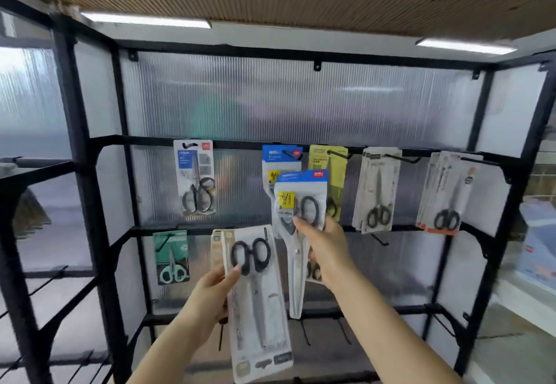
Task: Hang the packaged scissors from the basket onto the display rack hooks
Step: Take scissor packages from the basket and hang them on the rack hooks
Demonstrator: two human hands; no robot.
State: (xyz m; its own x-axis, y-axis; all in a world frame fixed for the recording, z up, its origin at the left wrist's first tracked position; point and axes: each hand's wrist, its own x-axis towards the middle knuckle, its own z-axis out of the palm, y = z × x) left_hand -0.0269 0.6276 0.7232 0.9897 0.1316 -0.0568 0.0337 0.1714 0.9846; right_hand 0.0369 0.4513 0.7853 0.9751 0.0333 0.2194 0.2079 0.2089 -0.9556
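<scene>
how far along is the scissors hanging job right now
Partly done. Packs already hang on the display rack: a white-and-blue pack, blue pack, yellow pack, two grey stacks and a green pack. In hand: the right hand raises a blue-topped pack toward the top row; the left hand holds a beige pack. Both remain to hang; the basket is out of view.

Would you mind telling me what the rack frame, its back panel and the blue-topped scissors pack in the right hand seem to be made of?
Rack frame: likely metal with matte black paint, judging by its thin square bars and bolted brackets.
Back panel: translucent ribbed plastic, probably polycarbonate sheet; blurred shapes show through.
Blue-topped scissors pack, held by the right hand: glossy clear plastic with a printed blue header, apparently card.
</scene>
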